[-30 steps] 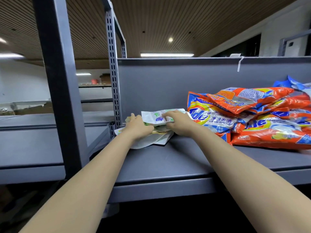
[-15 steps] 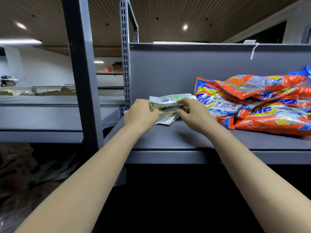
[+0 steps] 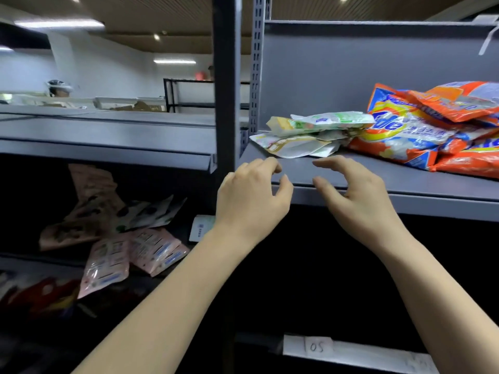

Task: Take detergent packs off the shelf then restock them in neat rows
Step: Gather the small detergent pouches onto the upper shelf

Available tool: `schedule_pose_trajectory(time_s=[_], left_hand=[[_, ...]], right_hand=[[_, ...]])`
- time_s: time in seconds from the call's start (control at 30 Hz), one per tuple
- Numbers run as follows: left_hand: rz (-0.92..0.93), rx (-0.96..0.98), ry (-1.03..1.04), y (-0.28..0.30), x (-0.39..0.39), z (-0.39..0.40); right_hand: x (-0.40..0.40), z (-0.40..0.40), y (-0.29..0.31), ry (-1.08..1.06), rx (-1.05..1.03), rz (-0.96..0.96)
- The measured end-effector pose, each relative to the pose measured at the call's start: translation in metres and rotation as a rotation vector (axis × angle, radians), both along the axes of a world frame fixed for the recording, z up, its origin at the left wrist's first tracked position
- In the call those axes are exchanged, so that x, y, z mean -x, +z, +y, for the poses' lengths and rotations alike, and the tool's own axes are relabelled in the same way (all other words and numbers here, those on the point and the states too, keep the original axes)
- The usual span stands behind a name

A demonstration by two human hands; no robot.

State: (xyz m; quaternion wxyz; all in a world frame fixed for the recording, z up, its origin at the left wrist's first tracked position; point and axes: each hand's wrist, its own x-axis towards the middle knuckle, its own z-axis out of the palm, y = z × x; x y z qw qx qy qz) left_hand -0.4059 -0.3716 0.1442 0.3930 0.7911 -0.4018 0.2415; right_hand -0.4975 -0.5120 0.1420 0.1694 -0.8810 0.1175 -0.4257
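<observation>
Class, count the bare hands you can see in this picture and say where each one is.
2. The left hand hovers at the front edge of the grey shelf, below the pale packs. The right hand hovers beside it, holding nothing. No others show.

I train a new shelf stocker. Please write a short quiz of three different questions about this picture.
1. True or false: the left hand grips a pouch.
2. The white-green pouches lie: A) left of the orange detergent bags; B) on top of them; C) on the lower shelf.
3. What colour are the pouches on the lower left shelf?

Key: 1 false, both it and the right hand hold nothing; 2 A; 3 pink.
</observation>
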Motion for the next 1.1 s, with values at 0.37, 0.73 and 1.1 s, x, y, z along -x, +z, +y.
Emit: schedule_pose_trajectory(time_s=[0.37,0.73,1.1], left_hand=[[0.047,-0.220,0.039,-0.050,-0.068,0.136],[0.222,-0.429,0.109,-0.092,-0.152,0.216],[0.417,-0.575,0.087,-0.143,-0.245,0.181]], right_hand=[[-0.028,0.121,-0.042,-0.066,-0.163,0.035],[-0.104,0.204,-0.100,-0.067,-0.277,0.297],[-0.208,0.169,-0.163,-0.261,-0.265,0.706]])
